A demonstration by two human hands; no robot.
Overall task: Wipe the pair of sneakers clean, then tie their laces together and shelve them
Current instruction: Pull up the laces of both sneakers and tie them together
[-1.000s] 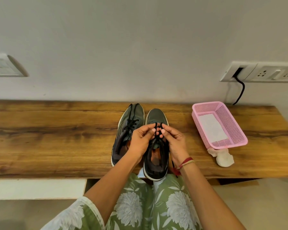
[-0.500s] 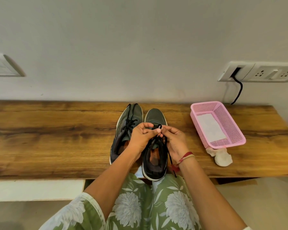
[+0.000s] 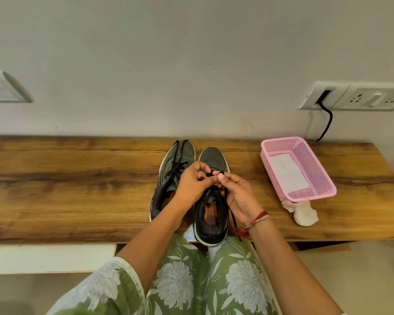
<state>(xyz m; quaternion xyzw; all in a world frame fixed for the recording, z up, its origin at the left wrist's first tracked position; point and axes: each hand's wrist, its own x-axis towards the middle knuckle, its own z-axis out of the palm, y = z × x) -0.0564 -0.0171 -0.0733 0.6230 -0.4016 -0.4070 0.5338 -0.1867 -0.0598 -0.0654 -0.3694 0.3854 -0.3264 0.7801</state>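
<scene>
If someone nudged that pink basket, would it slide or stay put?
The pink basket would probably slide easily: it looks like thin perforated plastic holding only a white sheet. It seems unlikely to tip, being low and wide on the smooth wooden bench.

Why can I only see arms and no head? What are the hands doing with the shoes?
The camera sits on the person's head and looks down, so you see only their arms and lap. Two sneakers stand side by side on a wooden bench. The left hand and right hand are pinching the black lace of the right sneaker. The left sneaker waits beside it. Further right are a pink basket and a crumpled white wipe.
</scene>
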